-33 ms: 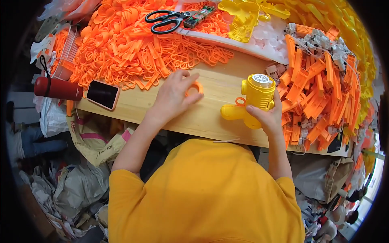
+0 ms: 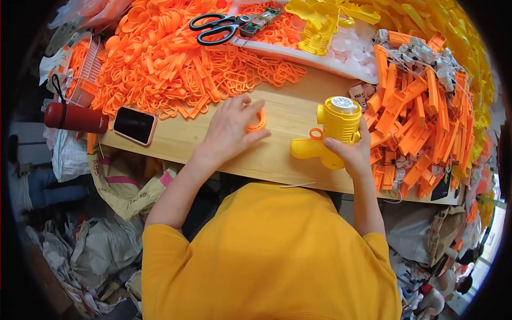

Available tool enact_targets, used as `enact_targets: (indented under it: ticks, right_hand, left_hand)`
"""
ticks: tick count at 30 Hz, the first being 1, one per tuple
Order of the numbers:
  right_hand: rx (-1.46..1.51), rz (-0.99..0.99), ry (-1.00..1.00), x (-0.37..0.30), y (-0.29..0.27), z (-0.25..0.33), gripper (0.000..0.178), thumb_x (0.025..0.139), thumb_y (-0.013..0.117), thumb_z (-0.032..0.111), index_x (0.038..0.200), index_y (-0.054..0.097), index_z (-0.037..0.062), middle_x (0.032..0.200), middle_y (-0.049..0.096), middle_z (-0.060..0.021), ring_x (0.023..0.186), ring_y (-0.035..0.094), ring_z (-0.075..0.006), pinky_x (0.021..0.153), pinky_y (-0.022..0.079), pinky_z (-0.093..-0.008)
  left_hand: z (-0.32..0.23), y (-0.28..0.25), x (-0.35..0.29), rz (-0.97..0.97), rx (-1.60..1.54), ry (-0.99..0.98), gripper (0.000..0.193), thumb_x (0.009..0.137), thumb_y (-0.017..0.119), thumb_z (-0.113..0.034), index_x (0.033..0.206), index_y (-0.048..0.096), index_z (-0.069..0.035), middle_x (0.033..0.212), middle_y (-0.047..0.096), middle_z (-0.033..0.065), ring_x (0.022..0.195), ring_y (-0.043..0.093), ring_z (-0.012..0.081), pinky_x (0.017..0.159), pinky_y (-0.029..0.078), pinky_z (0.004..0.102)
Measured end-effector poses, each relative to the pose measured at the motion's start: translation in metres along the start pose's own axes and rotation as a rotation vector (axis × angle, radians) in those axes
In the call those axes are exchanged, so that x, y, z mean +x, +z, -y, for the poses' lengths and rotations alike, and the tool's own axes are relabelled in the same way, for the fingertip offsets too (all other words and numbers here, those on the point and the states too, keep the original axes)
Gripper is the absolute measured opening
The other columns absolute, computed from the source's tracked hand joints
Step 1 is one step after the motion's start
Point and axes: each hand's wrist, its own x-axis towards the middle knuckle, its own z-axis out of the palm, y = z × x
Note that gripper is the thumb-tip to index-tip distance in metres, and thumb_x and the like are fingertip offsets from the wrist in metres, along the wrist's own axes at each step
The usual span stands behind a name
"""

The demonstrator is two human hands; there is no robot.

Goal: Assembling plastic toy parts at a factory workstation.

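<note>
Your hands stand well apart over the worktop (image 2: 266, 157). On the right, your right hand (image 2: 356, 153) is clamped around the yellow housing (image 2: 340, 127), thumb across its near side, other fingers mostly hidden; its barrel looks upright, white perforated cap (image 2: 343, 103) uppermost, with a rounded lobe (image 2: 305, 149) jutting left. Well left of that, wood showing between, sits the orange ring (image 2: 260, 125), nearer your left hand (image 2: 230, 127). You bring that one in from the near left, fingers bent at the ring's far side, thumb at its near side; whether they pinch it, you cannot tell. Smallest, an orange loop (image 2: 316, 134) shows at the housing's left.
</note>
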Motion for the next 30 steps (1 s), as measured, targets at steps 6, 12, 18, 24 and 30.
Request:
enact_targets:
  ticks: [6, 12, 18, 24, 30]
  right_hand:
    - [-0.003, 0.138, 0.128, -0.001, 0.017, 0.021, 0.072, 0.069, 0.084, 0.009, 0.131, 0.048, 0.0019, 0.114, 0.063, -0.0081, 0.101, 0.063, -0.0158, 0.089, 0.051, -0.0318]
    - [-0.139, 0.301, 0.002, 0.002, 0.038, 0.026, 0.076, 0.069, 0.085, 0.013, 0.134, 0.047, 0.0013, 0.117, 0.062, -0.008, 0.108, 0.061, -0.0168, 0.094, 0.049, -0.0325]
    - [-0.29, 0.428, 0.003, 0.006, 0.045, 0.029, 0.076, 0.067, 0.085, 0.013, 0.133, 0.049, 0.002, 0.115, 0.063, -0.0092, 0.107, 0.061, -0.0173, 0.093, 0.048, -0.032]
    - [-0.295, 0.477, 0.016, 0.006, 0.044, 0.023, 0.075, 0.066, 0.086, 0.014, 0.131, 0.051, 0.0026, 0.114, 0.063, -0.0096, 0.105, 0.06, -0.0172, 0.092, 0.048, -0.0322]
    - [-0.241, 0.475, 0.056, 0.006, 0.049, 0.021, 0.073, 0.067, 0.086, 0.016, 0.13, 0.052, 0.003, 0.112, 0.064, -0.0092, 0.103, 0.061, -0.0166, 0.09, 0.048, -0.0321]
  left_hand:
    - [0.005, -0.002, 0.0, -0.015, 0.012, 0.007, 0.055, 0.07, 0.082, -0.021, 0.12, 0.063, -0.009, 0.105, 0.057, 0.0096, 0.1, 0.055, 0.0262, 0.086, 0.046, 0.038]
    - [-0.025, -0.047, 0.037, 0.279, -1.109, -0.129, 0.065, 0.075, 0.079, -0.007, 0.134, 0.054, -0.003, 0.124, 0.054, 0.0037, 0.11, 0.053, 0.014, 0.093, 0.044, 0.0276]
    - [-0.016, -0.054, 0.043, 0.453, -0.922, -0.036, 0.062, 0.072, 0.083, -0.012, 0.13, 0.06, -0.008, 0.111, 0.053, 0.0012, 0.097, 0.05, 0.0123, 0.09, 0.041, 0.0262]
    - [-0.014, -0.046, 0.033, 0.475, -0.984, -0.097, 0.064, 0.073, 0.082, -0.011, 0.131, 0.058, -0.003, 0.11, 0.052, 0.0028, 0.099, 0.051, 0.0136, 0.095, 0.041, 0.0285]
    - [-0.026, -0.033, 0.031, 0.39, -1.117, -0.475, 0.036, 0.081, 0.078, -0.019, 0.107, 0.06, -0.002, 0.091, 0.057, 0.0, 0.084, 0.056, 0.0095, 0.079, 0.047, 0.0233]
